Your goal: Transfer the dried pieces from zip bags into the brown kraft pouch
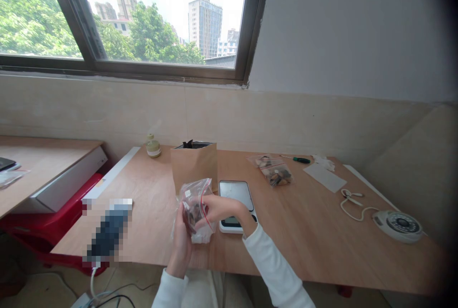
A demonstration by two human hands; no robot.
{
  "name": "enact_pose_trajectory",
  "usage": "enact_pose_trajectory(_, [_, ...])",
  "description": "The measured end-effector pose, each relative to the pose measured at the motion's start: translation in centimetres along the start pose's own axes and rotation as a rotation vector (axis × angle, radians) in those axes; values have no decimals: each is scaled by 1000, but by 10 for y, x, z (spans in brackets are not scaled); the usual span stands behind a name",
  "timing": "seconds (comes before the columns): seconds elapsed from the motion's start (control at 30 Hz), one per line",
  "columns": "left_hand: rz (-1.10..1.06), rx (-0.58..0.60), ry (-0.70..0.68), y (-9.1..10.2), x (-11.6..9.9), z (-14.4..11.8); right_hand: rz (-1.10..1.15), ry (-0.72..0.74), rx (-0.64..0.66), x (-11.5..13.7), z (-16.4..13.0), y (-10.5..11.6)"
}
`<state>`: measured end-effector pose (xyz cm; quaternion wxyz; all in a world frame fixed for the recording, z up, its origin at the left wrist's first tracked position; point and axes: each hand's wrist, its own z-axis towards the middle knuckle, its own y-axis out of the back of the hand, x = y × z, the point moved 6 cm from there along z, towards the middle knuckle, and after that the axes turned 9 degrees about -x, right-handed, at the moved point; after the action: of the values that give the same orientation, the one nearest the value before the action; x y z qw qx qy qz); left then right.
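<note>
A clear zip-lock bag (196, 188) with a red seal strip and dark brownish pieces in it is held up over the front of the table. My left hand (182, 238) is closed around its left side. From the right, my right hand (223, 208) reaches into the bag's mouth at the red strip, fingers bent together and partly hidden by plastic; I cannot make out what they pinch. Just behind the bag stands an open brown kraft paper pouch (195, 164) with dark stuff at its top. A white digital scale (236, 196) lies partly under my right wrist.
More zip bags of dark pieces (277, 174) lie right of the scale. Beyond are a green-handled screwdriver (301, 160), a white card (325, 177) and a white round device with a cable (397, 226). A small bottle (153, 146) stands back left; a blurred phone-like object (109, 231) lies front left.
</note>
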<state>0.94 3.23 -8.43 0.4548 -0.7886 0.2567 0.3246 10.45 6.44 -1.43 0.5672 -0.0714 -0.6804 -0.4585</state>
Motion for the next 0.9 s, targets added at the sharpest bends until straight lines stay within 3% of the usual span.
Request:
enact_pose_trajectory(0.13, [-15, 93, 18, -3, -4, 1, 117, 42, -88, -5, 0, 9])
enact_pose_trajectory(0.4, [0, 241, -41, -5, -6, 2, 189, -61, -283, -17, 6, 13])
enact_pose_trajectory(0.57, [56, 157, -75, 5, -1, 9, 110, -28, -316, -9, 4, 10])
enact_pose_trajectory(0.73, [102, 114, -127, 7, -2, 10, 181, 30, -284, -10, 3, 4])
enact_pose_trajectory(0.9, [-39, 102, -78, 0, -6, 4, 255, 20, -362, -16, 4, 7])
